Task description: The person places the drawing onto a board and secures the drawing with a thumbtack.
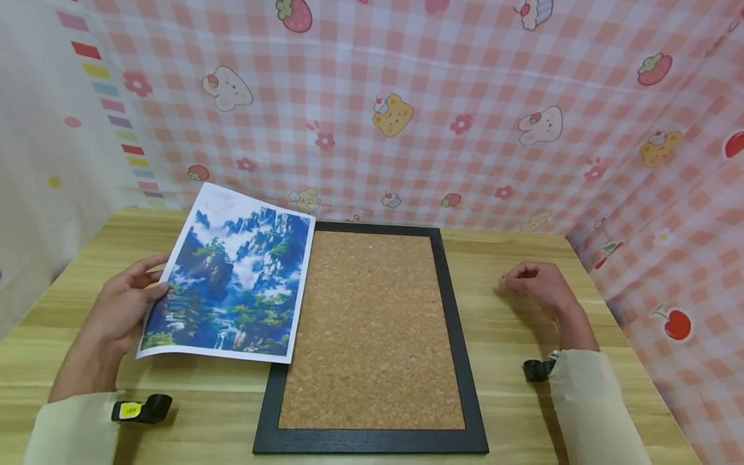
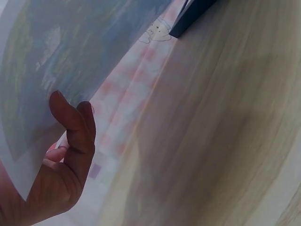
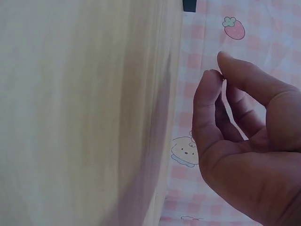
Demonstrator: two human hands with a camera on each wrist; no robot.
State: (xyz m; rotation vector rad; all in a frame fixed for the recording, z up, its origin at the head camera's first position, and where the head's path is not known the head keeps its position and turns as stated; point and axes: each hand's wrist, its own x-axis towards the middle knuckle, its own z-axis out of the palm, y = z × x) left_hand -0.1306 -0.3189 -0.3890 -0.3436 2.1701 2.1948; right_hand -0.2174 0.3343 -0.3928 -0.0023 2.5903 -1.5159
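Observation:
My left hand (image 1: pixel 124 297) pinches the left edge of a printed landscape picture (image 1: pixel 232 278), a white-bordered sheet with blue mountains and green trees. The sheet is lifted and tilted, and its right part overlaps the left side of a black-framed cork board (image 1: pixel 378 336). In the left wrist view, the picture (image 2: pixel 61 61) hangs beside the curled fingers. Right of the board, my right hand (image 1: pixel 537 284) hovers over the table, its fingers curled with thumb and index tips meeting. Nothing clear shows between the fingertips (image 3: pixel 211 77); a tiny item there could be hidden.
A small pale spot (image 1: pixel 371 246) shows near the cork's top edge. The wooden table (image 1: pixel 511 407) carries the board. A pink checked cloth (image 1: pixel 465 84) hangs behind and on the right, a whitish one on the left. Each wrist wears a black camera strap.

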